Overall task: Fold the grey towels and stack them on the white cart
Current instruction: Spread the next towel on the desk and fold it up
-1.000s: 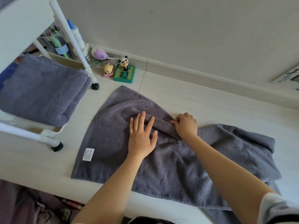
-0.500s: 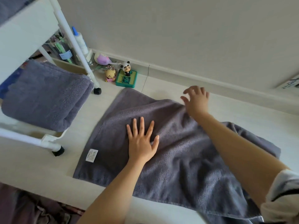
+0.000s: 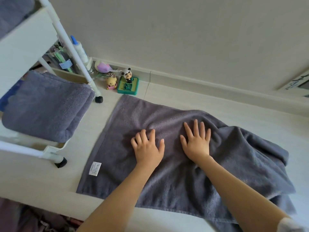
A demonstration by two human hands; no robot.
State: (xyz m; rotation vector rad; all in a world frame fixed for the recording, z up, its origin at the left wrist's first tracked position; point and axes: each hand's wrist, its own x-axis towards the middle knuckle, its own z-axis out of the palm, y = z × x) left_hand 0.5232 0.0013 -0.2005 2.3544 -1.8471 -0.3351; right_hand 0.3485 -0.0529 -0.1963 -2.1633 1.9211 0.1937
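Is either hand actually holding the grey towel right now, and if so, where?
Neither holds it. The left hand and right hand lie on the middle of the spread towel, pressing it, nothing gripped.

Grey towel (image 3: 175, 173) spread on pale surface, left hand (image 3: 148, 149) and right hand (image 3: 196, 143) pressing flat on it

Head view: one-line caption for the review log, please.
Both hands, left hand and right hand, press flat on a grey towel beside the white cart holding folded towels.

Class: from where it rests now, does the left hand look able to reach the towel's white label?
Probably yes: the left hand lies flat on the towel, with only bare cloth between it and the label.
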